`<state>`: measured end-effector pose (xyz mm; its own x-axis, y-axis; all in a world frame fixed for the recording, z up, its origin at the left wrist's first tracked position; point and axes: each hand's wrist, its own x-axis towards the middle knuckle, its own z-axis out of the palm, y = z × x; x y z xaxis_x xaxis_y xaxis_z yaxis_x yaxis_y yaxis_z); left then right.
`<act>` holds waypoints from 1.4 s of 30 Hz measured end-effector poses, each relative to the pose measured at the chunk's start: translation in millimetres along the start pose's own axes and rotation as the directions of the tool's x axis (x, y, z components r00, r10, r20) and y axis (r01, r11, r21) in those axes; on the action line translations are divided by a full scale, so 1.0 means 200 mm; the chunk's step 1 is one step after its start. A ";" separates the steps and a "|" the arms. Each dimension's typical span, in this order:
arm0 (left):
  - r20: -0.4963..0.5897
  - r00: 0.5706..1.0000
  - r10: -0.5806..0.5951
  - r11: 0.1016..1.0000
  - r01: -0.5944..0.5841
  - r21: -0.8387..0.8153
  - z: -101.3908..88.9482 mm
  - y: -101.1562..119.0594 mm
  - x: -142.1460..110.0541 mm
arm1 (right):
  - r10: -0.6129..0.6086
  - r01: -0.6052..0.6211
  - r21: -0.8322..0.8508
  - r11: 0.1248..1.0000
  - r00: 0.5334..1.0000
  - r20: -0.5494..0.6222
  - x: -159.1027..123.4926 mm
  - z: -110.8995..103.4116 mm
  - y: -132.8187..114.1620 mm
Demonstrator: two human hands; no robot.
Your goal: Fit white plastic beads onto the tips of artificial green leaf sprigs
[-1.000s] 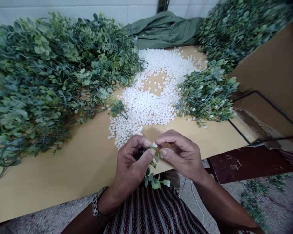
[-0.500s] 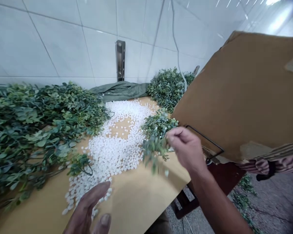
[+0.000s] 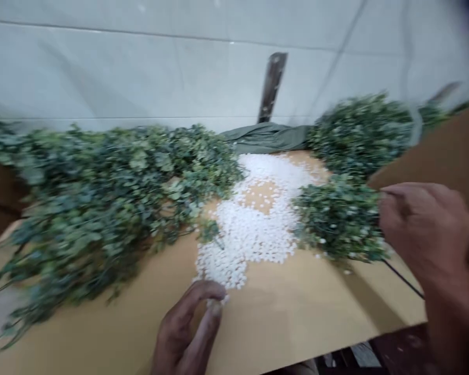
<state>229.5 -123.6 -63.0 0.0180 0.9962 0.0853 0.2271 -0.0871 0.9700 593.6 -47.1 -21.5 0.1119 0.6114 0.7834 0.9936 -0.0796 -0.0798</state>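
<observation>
My left hand [image 3: 189, 325] is at the near edge of a spread of white beads [image 3: 254, 229]. Its thumb and forefinger pinch a few of the small white beads. On the right, my right hand [image 3: 426, 229] is closed beside a small heap of green leafy sprigs [image 3: 338, 221] dotted with white beads. Whether anything sits in its fingers is hidden and blurred. A short leafy sprig [image 3: 209, 230] lies at the left side of the beads.
A large mass of green leafy stems [image 3: 121, 192] covers the left of the tan tabletop [image 3: 273, 312]. More foliage [image 3: 363, 135] and a cardboard sheet [image 3: 449, 148] stand at the right. Green cloth [image 3: 268, 136] lies along the tiled wall [image 3: 140, 73].
The view has swung left. My left hand has gone from spread fingers to a pinch on beads. The sprig that hung from my right hand no longer shows there.
</observation>
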 end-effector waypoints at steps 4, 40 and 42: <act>0.094 0.995 0.033 0.999 -0.033 -0.004 -0.05 0.03 0.05 | -0.466 0.365 0.484 0.796 0.879 0.103 -0.02 0.11 -0.42; 0.195 0.942 -0.273 0.631 0.329 -0.702 0.18 0.11 0.08 | -0.459 -0.819 0.563 0.109 0.461 0.759 -0.50 -0.07 -0.87; 0.226 0.934 -0.277 0.634 0.354 -0.688 0.18 0.11 0.07 | -0.470 -0.787 0.582 0.204 0.443 0.764 -0.51 -0.08 -0.87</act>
<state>270.2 -111.1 -48.1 0.1736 0.9551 -0.2402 -0.5197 0.2960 0.8014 410.0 -107.9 -77.4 -0.4069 0.9094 -0.0861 0.1227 -0.0390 -0.9917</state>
